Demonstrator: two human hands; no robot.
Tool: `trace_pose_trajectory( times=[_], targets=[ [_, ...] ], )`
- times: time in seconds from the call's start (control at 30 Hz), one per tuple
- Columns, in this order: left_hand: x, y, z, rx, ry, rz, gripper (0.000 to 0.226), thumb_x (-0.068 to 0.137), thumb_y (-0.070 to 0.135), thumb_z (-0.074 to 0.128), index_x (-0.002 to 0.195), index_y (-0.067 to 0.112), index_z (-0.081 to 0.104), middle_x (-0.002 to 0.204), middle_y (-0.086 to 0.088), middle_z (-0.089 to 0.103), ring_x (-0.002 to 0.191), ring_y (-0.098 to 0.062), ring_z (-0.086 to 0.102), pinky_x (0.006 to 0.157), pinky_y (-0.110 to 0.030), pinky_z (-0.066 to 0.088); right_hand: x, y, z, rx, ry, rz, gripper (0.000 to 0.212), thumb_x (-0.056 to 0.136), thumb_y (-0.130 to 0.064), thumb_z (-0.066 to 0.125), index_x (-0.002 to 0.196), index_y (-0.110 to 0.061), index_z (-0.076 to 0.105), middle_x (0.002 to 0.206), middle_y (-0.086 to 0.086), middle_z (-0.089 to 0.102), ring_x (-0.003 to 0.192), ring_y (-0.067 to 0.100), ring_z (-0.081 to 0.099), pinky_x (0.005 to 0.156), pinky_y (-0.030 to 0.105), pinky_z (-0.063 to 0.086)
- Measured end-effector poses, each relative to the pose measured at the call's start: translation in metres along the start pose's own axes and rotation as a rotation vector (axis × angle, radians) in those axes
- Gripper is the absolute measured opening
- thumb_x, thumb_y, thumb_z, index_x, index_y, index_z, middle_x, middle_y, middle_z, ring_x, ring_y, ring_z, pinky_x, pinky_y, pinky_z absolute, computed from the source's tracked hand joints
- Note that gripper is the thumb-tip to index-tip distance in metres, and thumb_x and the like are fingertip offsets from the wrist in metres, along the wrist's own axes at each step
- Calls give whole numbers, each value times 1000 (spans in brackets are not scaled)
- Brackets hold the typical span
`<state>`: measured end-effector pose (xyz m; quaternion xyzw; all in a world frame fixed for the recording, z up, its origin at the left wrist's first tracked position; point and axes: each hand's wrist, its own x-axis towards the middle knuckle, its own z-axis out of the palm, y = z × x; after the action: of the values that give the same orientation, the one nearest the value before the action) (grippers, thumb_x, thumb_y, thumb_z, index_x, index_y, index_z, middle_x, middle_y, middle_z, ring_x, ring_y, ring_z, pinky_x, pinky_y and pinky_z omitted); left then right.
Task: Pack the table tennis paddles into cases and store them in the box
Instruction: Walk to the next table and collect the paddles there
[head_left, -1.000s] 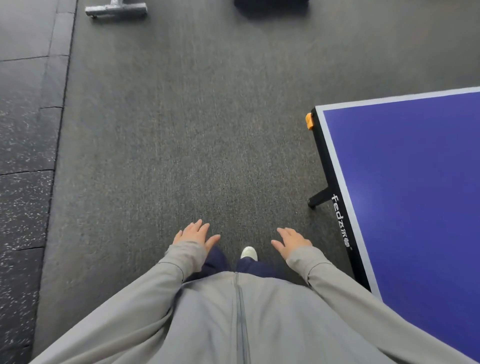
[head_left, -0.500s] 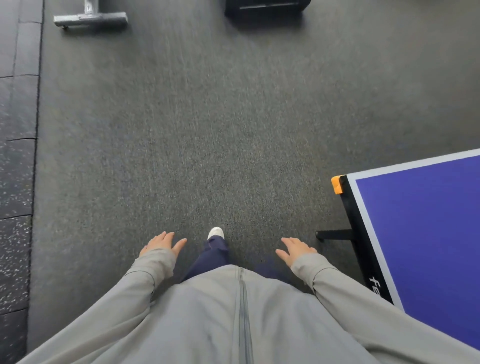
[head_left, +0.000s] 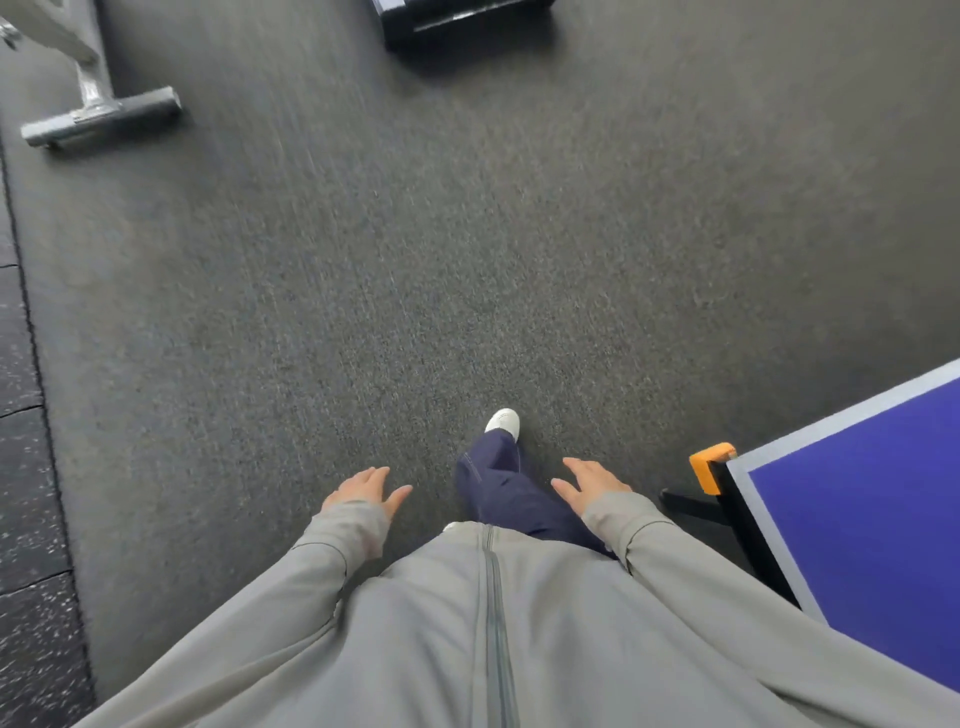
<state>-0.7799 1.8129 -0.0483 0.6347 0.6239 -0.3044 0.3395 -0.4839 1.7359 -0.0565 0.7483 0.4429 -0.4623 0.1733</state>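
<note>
Even soft light, motion blur on floor (head_left: 467, 234), wide-angle warp at edges.

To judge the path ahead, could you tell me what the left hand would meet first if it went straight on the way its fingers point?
Probably nothing nearby: the left hand, open and empty, points forward over bare grey carpet. Depth is hard to judge.

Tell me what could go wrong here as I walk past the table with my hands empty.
1. The right hand swings close to the table's orange corner guard; it could knock against it.
2. The table's black leg juts out over the floor near the white shoe, a possible trip.
3. The view is motion-blurred, so the black box and metal stand foot ahead could be misjudged.
</note>
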Motion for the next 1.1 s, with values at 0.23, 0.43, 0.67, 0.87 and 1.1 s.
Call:
trace_pose_trajectory(
  times=[0.23,0.43,0.67,0.87,1.1],
  targets=[
    [69,75,-122,168,101,105,62,95,56,34,146,22,30,156,0,24,143,-18,22,115,-35,21,60,17,-97,118,1,65,55,98,-47,35,146,-23,27,151,3,31,135,25,37,109,40,32],
    [135,154,-220,292,140,202,63,94,58,34,146,23,29,156,2,24,143,-18,22,116,-36,20,92,32,-185,298,110,120,55,99,-46,34,147,-23,25,153,2,27,136,26,35,108,42,34],
    [221,274,-295,424,61,347,62,94,56,35,146,22,29,155,1,25,143,-18,21,116,-36,19,129,47,-239,449,68,279,55,98,-47,33,148,-24,24,154,1,26,137,25,33,110,40,31],
    [283,379,-360,516,9,481,60,94,55,38,145,24,30,155,3,26,143,-16,22,115,-34,19,156,58,-301,613,85,462,55,98,-47,34,147,-24,25,153,1,28,137,25,34,109,40,32],
    [317,484,-417,742,26,580,61,94,55,37,144,22,33,153,2,32,141,-18,27,114,-33,23,177,73,-367,553,236,470,54,97,-48,32,146,-26,25,150,-2,33,138,19,30,112,42,21]
  ],
)
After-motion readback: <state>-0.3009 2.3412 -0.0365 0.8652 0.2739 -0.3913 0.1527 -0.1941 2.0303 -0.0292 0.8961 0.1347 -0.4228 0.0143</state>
